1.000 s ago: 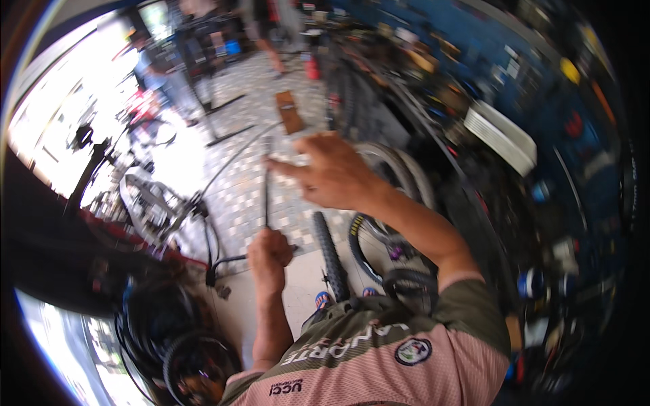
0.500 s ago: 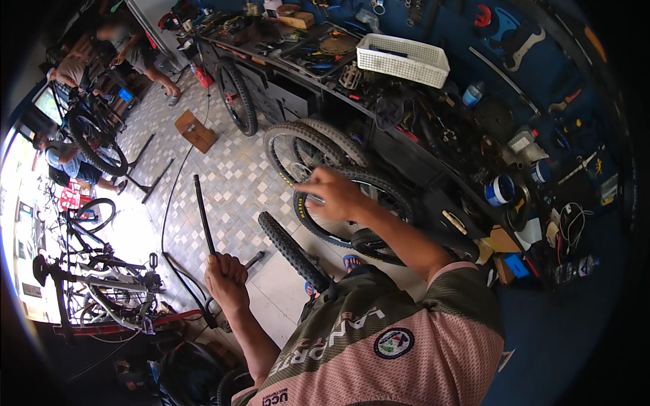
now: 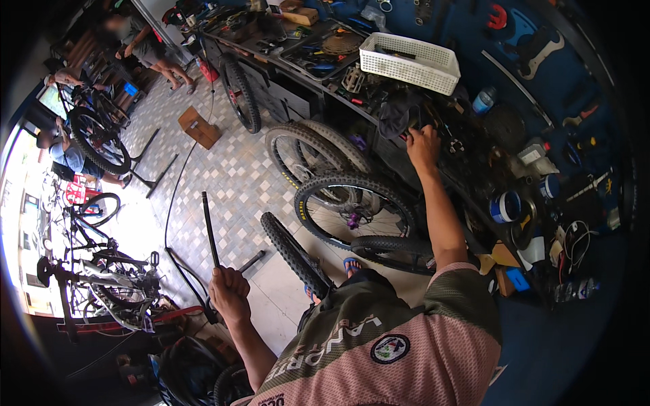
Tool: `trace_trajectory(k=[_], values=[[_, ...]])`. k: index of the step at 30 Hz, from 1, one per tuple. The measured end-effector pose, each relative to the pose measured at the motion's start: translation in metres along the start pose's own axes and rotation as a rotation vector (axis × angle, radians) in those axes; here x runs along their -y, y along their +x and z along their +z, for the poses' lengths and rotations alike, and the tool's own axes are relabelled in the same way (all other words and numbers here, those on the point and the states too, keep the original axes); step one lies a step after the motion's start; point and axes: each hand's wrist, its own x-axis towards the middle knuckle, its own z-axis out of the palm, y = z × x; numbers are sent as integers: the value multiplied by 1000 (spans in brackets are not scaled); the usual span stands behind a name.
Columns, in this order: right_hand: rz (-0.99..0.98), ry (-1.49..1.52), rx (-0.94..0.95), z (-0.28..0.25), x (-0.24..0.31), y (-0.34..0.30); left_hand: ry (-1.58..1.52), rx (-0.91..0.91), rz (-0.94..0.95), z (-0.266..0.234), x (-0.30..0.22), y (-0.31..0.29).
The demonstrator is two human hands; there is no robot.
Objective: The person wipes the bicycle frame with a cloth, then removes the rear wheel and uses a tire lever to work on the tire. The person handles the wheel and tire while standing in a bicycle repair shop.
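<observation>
Black, the rod (image 3: 210, 230) stands tilted left of centre, its lower end clamped in the left hand (image 3: 229, 294). The right hand (image 3: 424, 148) stretches out, knuckles up, below the white basket (image 3: 406, 73), upper right; I cannot tell its grip.

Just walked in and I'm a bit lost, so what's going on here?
A person's left hand grips a black rod, which sticks up out of the fist. The right hand is stretched out to the cluttered workbench, close to a white basket; whether it has hold of anything is unclear. Bicycle wheels stand beside the bench, and other people are farther back.
</observation>
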Motion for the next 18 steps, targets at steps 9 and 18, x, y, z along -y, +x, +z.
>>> trace_trajectory(k=[9, 18], values=[[49, -85, -45, 64, -39, 38, 90, -28, 38, -4, 11, 3], [-57, -338, 91, 12, -1, 35, 84, -48, 54, -7, 1, -12]])
